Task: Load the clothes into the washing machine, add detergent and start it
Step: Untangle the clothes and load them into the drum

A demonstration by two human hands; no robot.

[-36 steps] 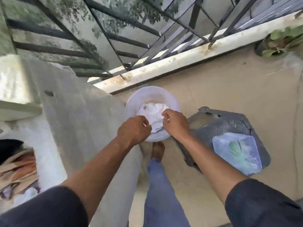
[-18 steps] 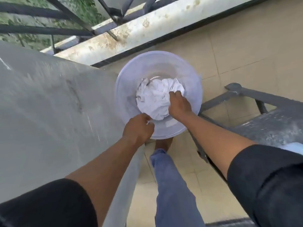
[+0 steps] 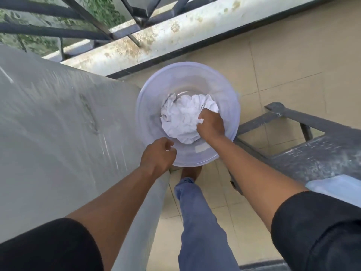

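My right hand (image 3: pixel 211 125) is down inside the pale plastic tub (image 3: pixel 230 106), its fingers curled into the crumpled white cloth (image 3: pixel 181 118) and grasping a fold of it at the cloth's right edge. The cloth lies bunched in the bottom of the tub, which stands on the tiled floor (image 3: pixel 283 61) just beside the grey washing machine (image 3: pixel 58 133) on my left. My left hand (image 3: pixel 159 157) sits at the tub's near rim, next to the machine's corner, with its fingers clenched; a speck of white shows at the thumb, but I cannot tell whether they pinch the rim, a bit of cloth, or nothing. Both my forearms are bare below dark sleeves. My leg in blue jeans (image 3: pixel 199 222) stands under the tub's near edge, the bare foot partly hidden by it. To my right is a grey metal frame (image 3: pixel 312 153), and beyond the tub a stained white ledge (image 3: pixel 175 34) carries dark railings (image 3: pixel 82 26).
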